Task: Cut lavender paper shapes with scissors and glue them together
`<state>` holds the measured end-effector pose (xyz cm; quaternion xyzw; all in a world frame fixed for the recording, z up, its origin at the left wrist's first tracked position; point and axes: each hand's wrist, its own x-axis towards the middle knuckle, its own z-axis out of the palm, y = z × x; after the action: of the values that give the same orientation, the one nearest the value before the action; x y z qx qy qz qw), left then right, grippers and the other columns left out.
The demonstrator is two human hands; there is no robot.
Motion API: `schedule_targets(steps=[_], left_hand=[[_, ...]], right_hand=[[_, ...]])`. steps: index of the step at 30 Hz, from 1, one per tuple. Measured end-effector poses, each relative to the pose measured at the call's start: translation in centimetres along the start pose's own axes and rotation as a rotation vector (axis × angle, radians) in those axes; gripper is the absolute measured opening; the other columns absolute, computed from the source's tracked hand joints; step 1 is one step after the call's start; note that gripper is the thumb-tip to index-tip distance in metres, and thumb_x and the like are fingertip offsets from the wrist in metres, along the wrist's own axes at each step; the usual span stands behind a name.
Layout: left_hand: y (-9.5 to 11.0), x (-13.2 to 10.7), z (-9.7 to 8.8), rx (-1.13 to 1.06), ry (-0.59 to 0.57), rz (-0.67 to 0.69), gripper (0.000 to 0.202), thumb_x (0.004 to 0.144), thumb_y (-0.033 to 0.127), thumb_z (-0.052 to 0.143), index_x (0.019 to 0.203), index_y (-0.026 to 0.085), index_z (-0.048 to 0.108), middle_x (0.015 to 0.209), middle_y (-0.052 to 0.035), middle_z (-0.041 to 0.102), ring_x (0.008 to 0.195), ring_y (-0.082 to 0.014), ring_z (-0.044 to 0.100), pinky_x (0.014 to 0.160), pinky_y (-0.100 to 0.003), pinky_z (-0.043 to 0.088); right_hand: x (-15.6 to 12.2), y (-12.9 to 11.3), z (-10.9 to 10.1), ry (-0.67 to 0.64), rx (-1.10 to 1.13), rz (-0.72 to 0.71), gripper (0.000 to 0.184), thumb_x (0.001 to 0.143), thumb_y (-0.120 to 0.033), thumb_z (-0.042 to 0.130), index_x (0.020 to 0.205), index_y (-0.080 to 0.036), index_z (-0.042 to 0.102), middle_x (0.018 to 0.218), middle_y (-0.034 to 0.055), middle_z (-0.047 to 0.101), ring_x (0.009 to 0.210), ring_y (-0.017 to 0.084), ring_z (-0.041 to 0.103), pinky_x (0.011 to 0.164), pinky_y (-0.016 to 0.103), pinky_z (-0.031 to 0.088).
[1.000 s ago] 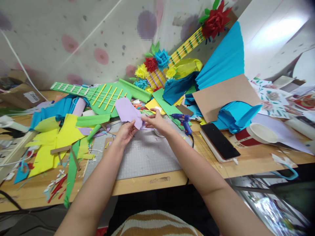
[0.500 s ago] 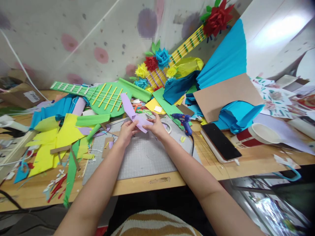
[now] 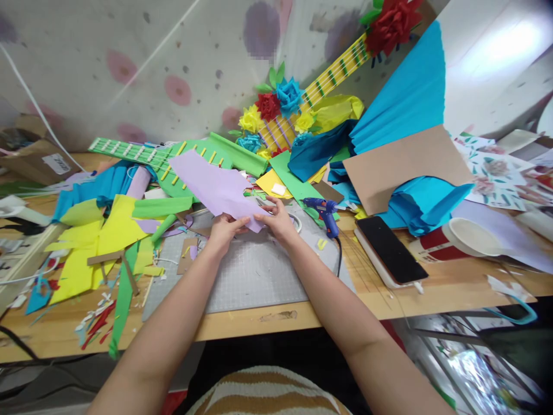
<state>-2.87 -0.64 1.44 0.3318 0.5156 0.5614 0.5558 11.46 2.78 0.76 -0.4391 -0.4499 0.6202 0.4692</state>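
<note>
A piece of lilac paper (image 3: 216,183) is held up over the grey cutting mat (image 3: 259,282), its broad side turned toward me and slanting to the upper left. My left hand (image 3: 227,232) pinches its lower edge between thumb and fingers. Close beside it, my right hand (image 3: 276,219) grips the paper's right end. Behind the sheet lies a green paper guitar (image 3: 166,178), partly covered by it. To the right of my right hand rests a blue glue gun (image 3: 326,213), and a white ring, perhaps a tape roll, shows just past my fingers.
A yellow guitar with paper flowers (image 3: 276,129) leans on the wall. Right are brown cardboard (image 3: 401,167), blue crepe paper (image 3: 427,204), a phone (image 3: 391,251) and a paper cup (image 3: 458,239). Yellow paper scraps (image 3: 123,230) and a cardboard box (image 3: 37,153) lie left.
The lilac paper, folded and narrow before, now spreads out broad and flat, covering part of the green guitar. Both hands keep hold of it in nearly the same place.
</note>
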Motion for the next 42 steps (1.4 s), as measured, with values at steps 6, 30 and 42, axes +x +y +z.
schedule_targets(steps=[6,30,42], left_hand=[[-0.4,0.3,0.2,-0.006,0.013,-0.027,0.04,0.046,0.033,0.079,0.074,0.009,0.064,0.069,-0.0063,0.067,0.06,-0.0158,0.062,0.06,-0.031,0.053],[-0.4,0.1,0.4,-0.009,0.045,0.028,0.037,0.049,0.039,0.077,0.069,0.01,0.064,0.067,-0.0053,0.066,0.058,-0.015,0.061,0.057,-0.029,0.052],[-0.4,0.4,0.7,0.046,0.245,0.045,0.031,0.043,0.032,0.077,0.055,0.012,0.057,0.049,-0.0001,0.059,0.046,-0.0125,0.055,0.051,-0.027,0.047]], right_hand=[[0.2,0.1,-0.4,0.075,0.016,-0.102,0.075,0.043,-0.031,0.077,0.108,-0.022,0.039,0.089,-0.0002,0.056,0.067,0.011,0.054,0.07,0.03,0.046],[0.6,1.2,-0.9,0.053,0.102,-0.004,0.065,0.047,-0.03,0.075,0.103,-0.022,0.042,0.094,0.0008,0.054,0.067,0.01,0.056,0.062,0.025,0.046],[-2.0,-0.8,-0.2,-0.17,-1.01,-0.843,0.052,0.064,-0.009,0.049,0.115,-0.016,0.05,0.123,0.0112,0.05,0.123,0.024,0.035,0.104,0.042,0.027]])
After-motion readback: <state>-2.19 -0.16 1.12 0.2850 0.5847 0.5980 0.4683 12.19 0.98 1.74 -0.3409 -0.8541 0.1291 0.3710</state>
